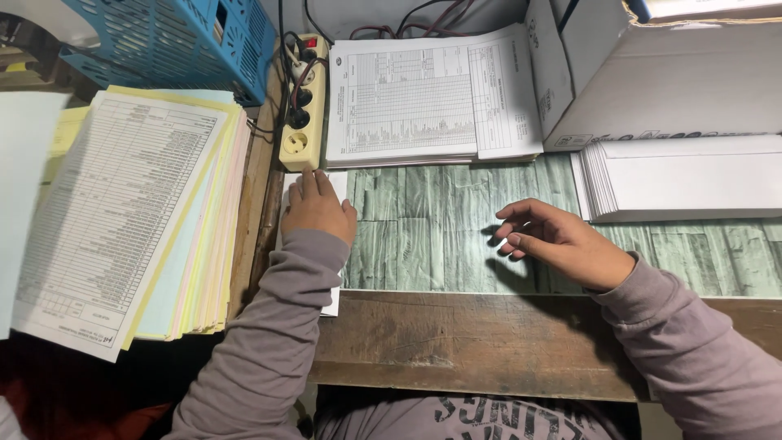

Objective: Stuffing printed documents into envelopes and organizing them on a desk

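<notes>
head view: left hand (316, 208) lies flat on a white sheet (336, 303) at the bench's (440, 236) left edge, by a cream power strip (301, 110); right hand (558, 242) hovers open, empty, near stacked white envelopes (692, 183).

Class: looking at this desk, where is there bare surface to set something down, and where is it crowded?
Bare green desktop lies between the left hand and right hand, below the form stack. The wooden edge is bare too. Crowded: the power strip and paper pile at left, envelopes at right.
</notes>
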